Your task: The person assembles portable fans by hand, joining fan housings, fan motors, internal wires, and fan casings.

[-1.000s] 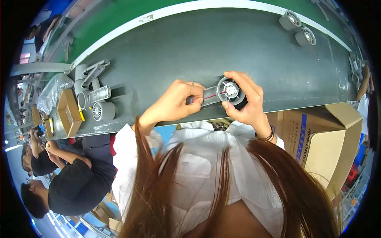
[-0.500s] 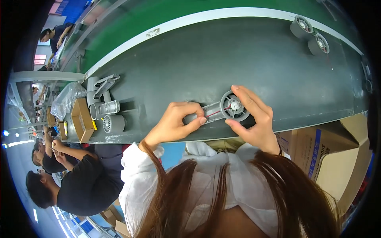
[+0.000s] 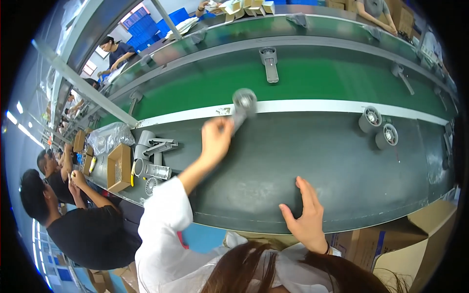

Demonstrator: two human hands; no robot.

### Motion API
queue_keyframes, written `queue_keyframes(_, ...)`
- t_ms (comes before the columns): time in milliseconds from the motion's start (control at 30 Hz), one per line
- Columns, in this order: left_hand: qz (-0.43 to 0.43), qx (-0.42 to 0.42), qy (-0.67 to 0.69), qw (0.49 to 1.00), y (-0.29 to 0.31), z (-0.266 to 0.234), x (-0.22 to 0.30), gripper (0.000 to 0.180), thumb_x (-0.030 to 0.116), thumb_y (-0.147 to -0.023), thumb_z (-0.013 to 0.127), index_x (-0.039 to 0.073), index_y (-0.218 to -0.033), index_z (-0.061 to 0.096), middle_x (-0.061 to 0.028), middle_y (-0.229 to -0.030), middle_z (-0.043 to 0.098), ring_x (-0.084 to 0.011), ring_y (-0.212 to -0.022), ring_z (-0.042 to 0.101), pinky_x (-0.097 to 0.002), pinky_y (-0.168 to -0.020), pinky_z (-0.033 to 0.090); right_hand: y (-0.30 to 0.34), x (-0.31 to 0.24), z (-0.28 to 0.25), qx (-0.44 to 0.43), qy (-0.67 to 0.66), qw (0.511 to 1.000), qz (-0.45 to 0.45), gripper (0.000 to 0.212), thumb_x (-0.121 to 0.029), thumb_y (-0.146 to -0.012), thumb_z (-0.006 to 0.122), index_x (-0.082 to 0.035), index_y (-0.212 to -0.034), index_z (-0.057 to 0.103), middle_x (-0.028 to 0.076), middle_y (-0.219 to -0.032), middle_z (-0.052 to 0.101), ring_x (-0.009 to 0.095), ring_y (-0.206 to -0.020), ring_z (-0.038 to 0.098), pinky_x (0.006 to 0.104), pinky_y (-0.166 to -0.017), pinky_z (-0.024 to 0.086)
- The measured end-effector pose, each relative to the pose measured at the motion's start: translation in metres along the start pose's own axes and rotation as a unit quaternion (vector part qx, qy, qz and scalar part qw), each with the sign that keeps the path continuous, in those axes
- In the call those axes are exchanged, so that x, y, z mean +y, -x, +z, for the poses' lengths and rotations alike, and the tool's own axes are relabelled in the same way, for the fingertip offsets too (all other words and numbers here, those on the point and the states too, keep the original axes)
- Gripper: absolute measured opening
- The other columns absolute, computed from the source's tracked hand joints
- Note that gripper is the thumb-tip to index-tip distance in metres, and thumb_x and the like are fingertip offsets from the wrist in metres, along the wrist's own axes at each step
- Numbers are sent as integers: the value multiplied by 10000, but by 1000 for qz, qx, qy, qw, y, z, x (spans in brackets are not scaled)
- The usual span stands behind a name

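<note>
Fingers (image 3: 221, 128) of my left hand (image 3: 216, 139) are wrapped tight round the handle of a grey hair-dryer-looking thing (image 3: 243, 103), arm stretched way out so its round head hangs right at the white edge strip (image 3: 312, 106) where the dark bench meets the green belt (image 3: 317, 78). It's blurry, so can't tell exactly if it's touching down or just above the strip. Right hand (image 3: 305, 215) has nothing in it, fingers spread, flat on the dark bench (image 3: 312, 161) near my edge.

Progress-wise, imo this one's pretty much finished w/ me: it's in one piece as far as I can see and nearly on the belt. What's left is letting go of it there. Another grey unit (image 3: 269, 63) already lies further out on the belt.

Still plenty to go tho: two round grey parts (image 3: 378, 128) sit on the bench off to my right, and a bunch of grey handles and tubes (image 3: 152, 156) by a small cardboard box (image 3: 118, 167) on my left.
</note>
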State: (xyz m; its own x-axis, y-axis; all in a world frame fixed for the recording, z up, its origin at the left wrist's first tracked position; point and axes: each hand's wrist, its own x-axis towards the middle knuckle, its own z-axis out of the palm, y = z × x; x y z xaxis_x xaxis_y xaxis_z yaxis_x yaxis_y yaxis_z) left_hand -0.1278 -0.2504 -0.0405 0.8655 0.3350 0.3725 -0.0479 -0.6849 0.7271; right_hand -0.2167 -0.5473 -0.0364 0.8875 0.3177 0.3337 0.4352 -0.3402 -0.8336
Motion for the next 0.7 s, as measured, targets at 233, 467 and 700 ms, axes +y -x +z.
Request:
queue_keyframes(233,-64,215,-153,962,-104,33,-15,717,341,-872,584,-128,-1333,299,-385,-1437,154,-550,-1262,289,-591,-1019,276,-2,0,6,9,-36,999,11,579,-53,-730,713,16,-1266,505,204,-1253,545,332,-1120,565,379,-944,449)
queue_keyframes(467,78,-288,-167,940,19,-7,87,547,347,-833,639,-70,-1178,562,-392,-1378,307,-496,-1232,386,-484,-1040,336,4,-3,-4,-1,-6,1000,7,475,-33,-708,710,18,-1163,579,189,-1253,554,334,-1108,575,373,-935,454)
queue_keyframes(700,4,-295,-191,936,57,-93,84,418,307,-840,660,-34,-1082,637,-261,-1211,564,-385,-1115,549,-411,-963,421,6,0,-5,-39,12,998,-41,404,-53,-695,721,45,-1070,610,204,-1246,541,367,-1080,582,399,-891,478)
